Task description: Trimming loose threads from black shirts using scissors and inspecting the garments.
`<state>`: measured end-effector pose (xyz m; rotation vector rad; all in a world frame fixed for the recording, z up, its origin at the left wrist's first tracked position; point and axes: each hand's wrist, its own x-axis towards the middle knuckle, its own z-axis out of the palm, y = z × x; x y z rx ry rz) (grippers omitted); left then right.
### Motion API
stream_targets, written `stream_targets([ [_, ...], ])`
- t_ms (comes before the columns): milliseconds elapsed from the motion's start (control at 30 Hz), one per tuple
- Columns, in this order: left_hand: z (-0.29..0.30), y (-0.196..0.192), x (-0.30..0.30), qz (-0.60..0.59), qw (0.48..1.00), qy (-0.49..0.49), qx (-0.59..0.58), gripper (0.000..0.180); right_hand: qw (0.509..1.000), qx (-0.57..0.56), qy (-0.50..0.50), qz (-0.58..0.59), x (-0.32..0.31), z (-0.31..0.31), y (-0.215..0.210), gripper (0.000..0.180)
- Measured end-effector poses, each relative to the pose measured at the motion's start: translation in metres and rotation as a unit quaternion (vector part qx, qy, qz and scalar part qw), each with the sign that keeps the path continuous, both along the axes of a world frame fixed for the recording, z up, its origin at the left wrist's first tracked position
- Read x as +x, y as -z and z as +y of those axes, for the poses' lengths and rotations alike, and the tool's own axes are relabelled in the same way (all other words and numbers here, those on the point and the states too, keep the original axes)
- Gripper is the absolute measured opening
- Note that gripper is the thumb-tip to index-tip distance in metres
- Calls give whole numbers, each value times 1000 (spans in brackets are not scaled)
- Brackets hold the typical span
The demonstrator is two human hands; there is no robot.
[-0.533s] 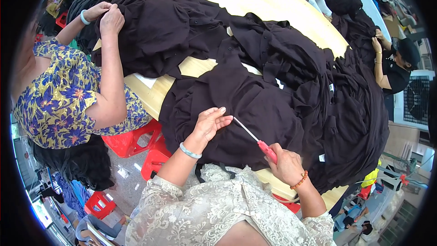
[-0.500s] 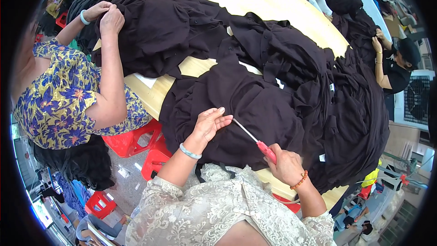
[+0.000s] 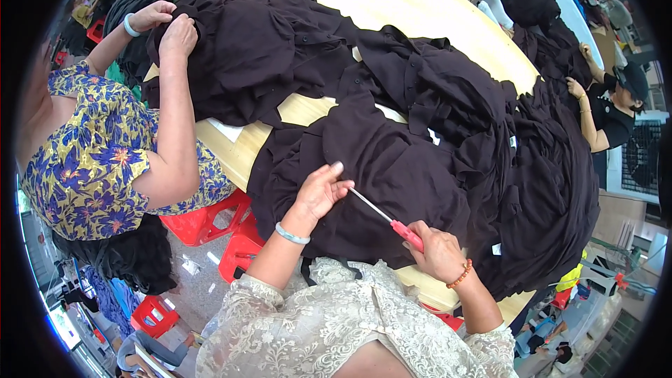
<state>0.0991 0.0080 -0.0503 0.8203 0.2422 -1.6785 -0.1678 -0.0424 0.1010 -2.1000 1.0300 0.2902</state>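
Right hand (image 3: 439, 255), fingers closed round red-handled tool (image 3: 406, 235); left hand (image 3: 318, 197), fingers half-curled beside its tip, hold unclear, over dark clothes (image 3: 409, 168).

Your left hand (image 3: 318, 192) spreads a little wider, and the pink-handled tool (image 3: 396, 226) sits slightly farther left. The left co-worker's hands (image 3: 179, 36) are now parted; the far-right co-worker's hands (image 3: 576, 88) stand wider apart.
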Motion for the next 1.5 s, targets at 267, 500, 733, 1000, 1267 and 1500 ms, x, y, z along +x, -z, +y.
stream_targets([
  [267, -32, 0, 11, -34, 992, -121, 1, 14, 998, -34, 47, -11, 16, -5, -1, 24],
  [500, -15, 1, -2, -57, 990, -123, -36, 12, 997, -75, 20, 10, 51, -28, 3, 24],
  [733, -10, 9, -7, -34, 989, -138, -41, 10, 997, -49, -51, 22, 40, -20, 6, 25],
  [1000, -10, -1, -8, -66, 992, -102, -41, 12, 998, -65, 19, 13, 40, -19, 1, 27],
  [1267, -25, -18, 32, -215, 972, -90, -25, 13, 996, 53, -37, -60, -13, 13, 20, 25],
  [1500, -39, -33, 23, -193, 974, -62, -102, 7, 987, 144, -69, 7, -86, 97, 109, 21],
])
